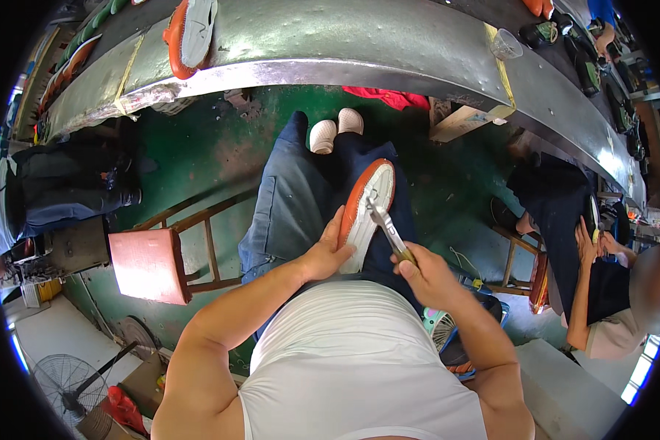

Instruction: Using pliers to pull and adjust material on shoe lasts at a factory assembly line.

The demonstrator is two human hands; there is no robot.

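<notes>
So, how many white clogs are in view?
2: the left clog and the right clog, side by side beyond the orange shoe in the left hand; others may be hidden under the metal bench.

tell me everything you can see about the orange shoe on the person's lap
The shoe is orange with a leathery look, its side showing mainly along the left of a pale, whitish underside that faces up. It looks unfinished, with no separate outsole visible. It lies lengthwise over the blue trousers, rounded far end pointing away and slightly right. The left hand grips its near left side; the right hand holds a metal tool whose head appears to touch the underside.
</notes>
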